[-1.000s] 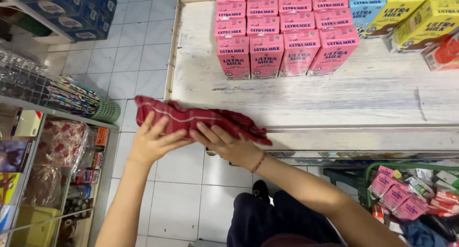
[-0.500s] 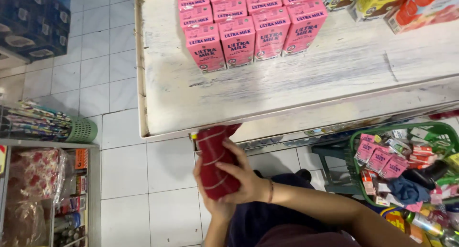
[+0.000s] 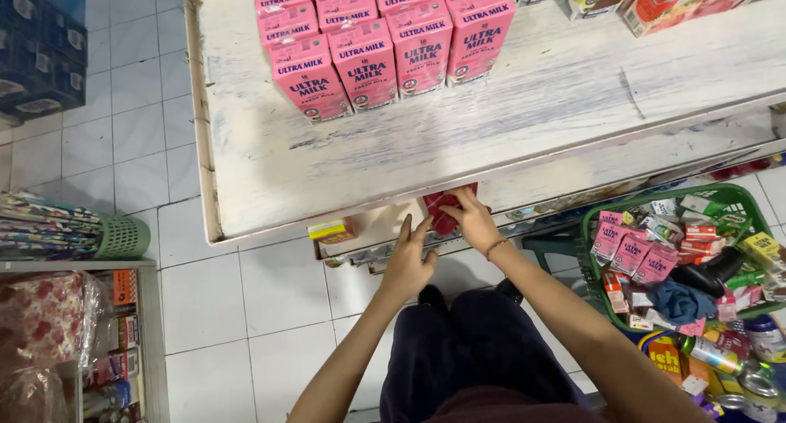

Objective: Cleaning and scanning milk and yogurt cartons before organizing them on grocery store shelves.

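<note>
Both hands now below the front edge of the worn white wooden shelf (image 3: 508, 104). Earlier the folded dark-red cloth (image 3: 442, 212) was held clear at chest height; now it's tucked under the shelf lip. Right hand (image 3: 473, 218) fingers closed on it, left hand (image 3: 407, 263) open, fingers spread, just beside it. Pink milk cartons (image 3: 385, 46) on the shelf, white tiled floor (image 3: 246, 308), green plastic basket (image 3: 729, 198) of goods at right.
</note>
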